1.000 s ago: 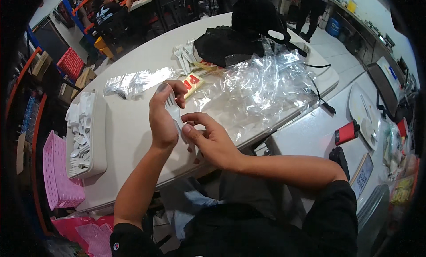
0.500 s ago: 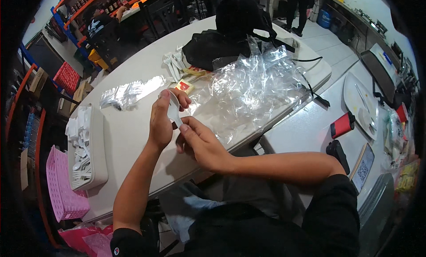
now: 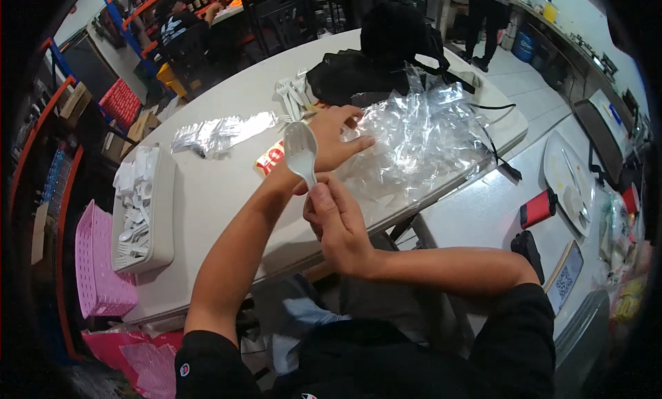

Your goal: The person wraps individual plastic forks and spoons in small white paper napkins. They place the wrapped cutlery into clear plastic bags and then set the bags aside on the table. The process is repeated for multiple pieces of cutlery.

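My right hand (image 3: 338, 227) is closed round the handle of a white plastic spoon (image 3: 301, 166), held upright with its bowl at the top. Fork tines seem to show against the bowl, as if a fork lies nested in it. Beyond the spoon, my left hand (image 3: 336, 136) reaches over the near left side of a heap of clear plastic bags (image 3: 420, 137). Its fingers are spread, and I see nothing in them. A red and yellow packet (image 3: 269, 158) lies by my left forearm. Behind that hand rest some loose white plastic utensils (image 3: 292, 99).
Clear-wrapped cutlery (image 3: 224, 131) lies in a row on the left of the white table (image 3: 207, 227). At its left edge, a white bin (image 3: 165, 227) holds plastic cutlery beside a pink basket (image 3: 96, 275). A black bag (image 3: 358, 75) sits behind the plastic bags.
My left hand has let go of the spoon and moved right to the plastic bags. The right hand alone now holds the spoon, a little further right. The packet shows more fully.
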Available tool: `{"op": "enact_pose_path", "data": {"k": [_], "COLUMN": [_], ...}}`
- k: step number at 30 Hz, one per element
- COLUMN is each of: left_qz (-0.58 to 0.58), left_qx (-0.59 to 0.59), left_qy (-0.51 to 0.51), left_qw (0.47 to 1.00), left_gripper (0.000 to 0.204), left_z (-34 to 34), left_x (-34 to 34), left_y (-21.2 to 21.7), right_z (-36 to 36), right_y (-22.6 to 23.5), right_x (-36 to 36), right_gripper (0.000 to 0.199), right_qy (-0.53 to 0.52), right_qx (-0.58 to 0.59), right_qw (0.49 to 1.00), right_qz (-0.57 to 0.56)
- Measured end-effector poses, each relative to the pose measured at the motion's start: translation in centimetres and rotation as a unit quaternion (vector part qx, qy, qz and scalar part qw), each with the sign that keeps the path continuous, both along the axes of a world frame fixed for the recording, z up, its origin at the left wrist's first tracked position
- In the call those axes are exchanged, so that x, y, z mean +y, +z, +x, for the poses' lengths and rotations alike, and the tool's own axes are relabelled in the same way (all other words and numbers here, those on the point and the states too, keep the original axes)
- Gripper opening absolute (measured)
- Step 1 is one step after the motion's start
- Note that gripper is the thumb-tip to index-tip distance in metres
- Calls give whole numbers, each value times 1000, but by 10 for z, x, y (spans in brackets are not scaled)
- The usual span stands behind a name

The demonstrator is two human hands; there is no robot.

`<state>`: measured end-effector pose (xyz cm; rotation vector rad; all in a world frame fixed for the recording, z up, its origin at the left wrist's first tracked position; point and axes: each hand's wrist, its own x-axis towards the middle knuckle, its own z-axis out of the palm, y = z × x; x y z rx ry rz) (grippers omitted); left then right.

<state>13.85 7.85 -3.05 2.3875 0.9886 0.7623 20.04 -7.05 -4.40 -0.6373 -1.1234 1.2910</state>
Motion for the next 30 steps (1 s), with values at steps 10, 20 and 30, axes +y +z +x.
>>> {"op": "enact_pose_path", "data": {"k": [10,20,30], "left_qz": [-137,-100,-44], "left_qx": [-192,-132,98], "left_qy": [120,511,495], "left_qw": [964,844,862], "left_gripper": [31,38,51], "left_z": [-49,-219,-215], "left_x": [1,-93,-118], "left_y": [28,-9,50], "right_z": [0,-1,2], "right_y": [-3,-11,-13], "right_x": [0,4,1], "right_gripper": [21,22,21], "right_qy": [12,31,67], "right_qx": [-36,-62,-90], "right_qw": [999,997,991], "right_qz": [2,-42,-75]}}
